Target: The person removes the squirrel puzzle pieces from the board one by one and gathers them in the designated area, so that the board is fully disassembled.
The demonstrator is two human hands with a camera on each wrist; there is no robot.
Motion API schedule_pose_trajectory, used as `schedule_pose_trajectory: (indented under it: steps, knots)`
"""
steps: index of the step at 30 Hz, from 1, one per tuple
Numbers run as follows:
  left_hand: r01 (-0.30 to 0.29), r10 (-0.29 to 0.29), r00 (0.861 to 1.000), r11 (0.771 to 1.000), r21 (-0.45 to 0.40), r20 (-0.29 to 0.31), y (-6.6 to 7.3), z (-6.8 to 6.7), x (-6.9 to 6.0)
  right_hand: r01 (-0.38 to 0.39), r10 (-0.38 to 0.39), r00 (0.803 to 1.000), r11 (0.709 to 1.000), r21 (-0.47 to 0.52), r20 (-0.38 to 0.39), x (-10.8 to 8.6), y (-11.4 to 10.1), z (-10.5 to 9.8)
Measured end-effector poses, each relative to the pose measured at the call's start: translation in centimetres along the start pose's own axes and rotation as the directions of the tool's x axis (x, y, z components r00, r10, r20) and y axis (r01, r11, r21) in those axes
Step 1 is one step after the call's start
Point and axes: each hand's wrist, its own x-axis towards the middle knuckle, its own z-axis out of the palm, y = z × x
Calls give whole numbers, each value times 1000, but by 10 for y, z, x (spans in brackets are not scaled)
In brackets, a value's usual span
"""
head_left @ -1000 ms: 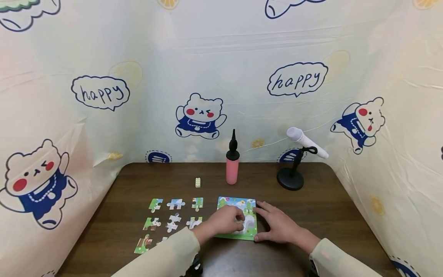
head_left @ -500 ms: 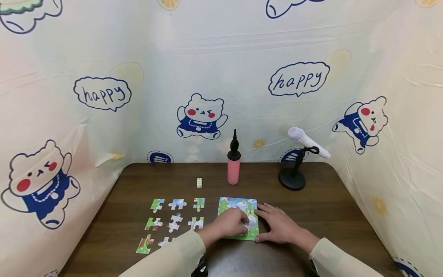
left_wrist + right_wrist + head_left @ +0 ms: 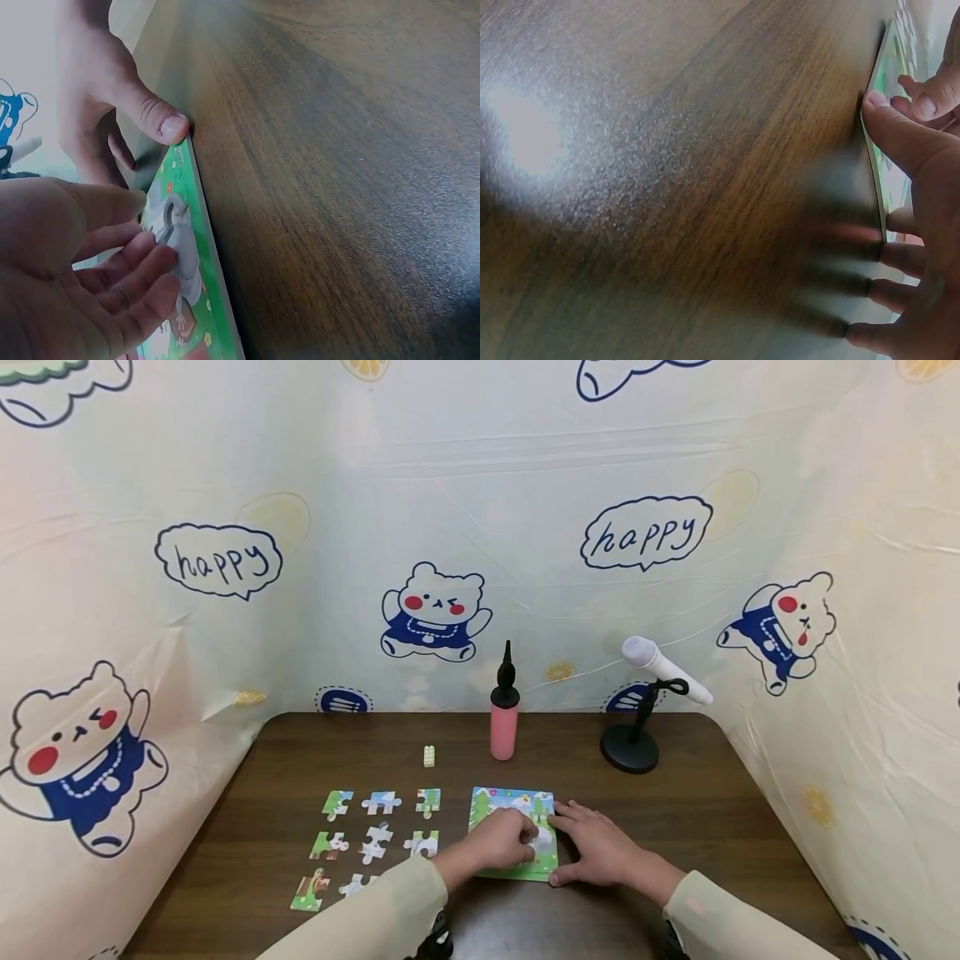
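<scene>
A jigsaw board [image 3: 486, 802] printed with a green meadow and an elephant lies in the table's middle. Over its lower centre is my left hand [image 3: 498, 841], the thumb and fingers bent against the picture. In the left wrist view the left fingertips [image 3: 161, 259] touch the grey elephant; whether a puzzle piece is between thumb and index finger is hidden. My right hand [image 3: 600, 850] steadies the board's right edge, thumb [image 3: 881, 112] at the near corner and fingers spread along the side. Left of the board, loose puzzle pieces [image 3: 377, 842] lie in rows, some covered by the left sleeve.
Behind the board stands a pink hand pump [image 3: 503, 731] with a black nozzle. A white microphone [image 3: 663, 668] is on a black stand [image 3: 630, 747] at the back right. One pale toy brick [image 3: 429, 756] lies behind the pieces. A printed curtain [image 3: 525, 485] surrounds the table [image 3: 675, 802].
The left hand has shifted slightly to the right over the board, its fingers still bent at the elephant. The right hand stays along the board's right edge.
</scene>
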Motion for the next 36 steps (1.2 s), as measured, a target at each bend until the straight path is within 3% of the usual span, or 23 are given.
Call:
schedule_pose_trajectory:
  steps: [4, 16, 22, 26, 31, 36]
  knots:
    - [1, -2, 1000, 1000, -23, -15, -1, 0, 2, -1, 1, 1000, 1000, -3, -2, 1, 0, 1]
    - [79, -87, 995, 985, -154, -44, 0, 4, 8, -14, 14, 1000, 1000, -4, 5, 2, -1, 1]
    - [36, -52, 996, 980, -198, -78, -5, 8, 9, -21, 21, 1000, 1000, 13, 15, 1, -3, 1]
    - [-10, -14, 997, 956, -292, -79, -9, 6, 8, -18, 18, 1000, 1000, 18, 11, 0, -2, 0]
    - [-10, -13, 998, 911, -411, -54, -18, -6, -2, -17, 16, 1000, 1000, 18, 17, 0, -2, 1]
    - [24, -48, 998, 921, -390, -50, -30, -21, -18, -19, 19, 1000, 1000, 13, 21, 1, -1, 1]
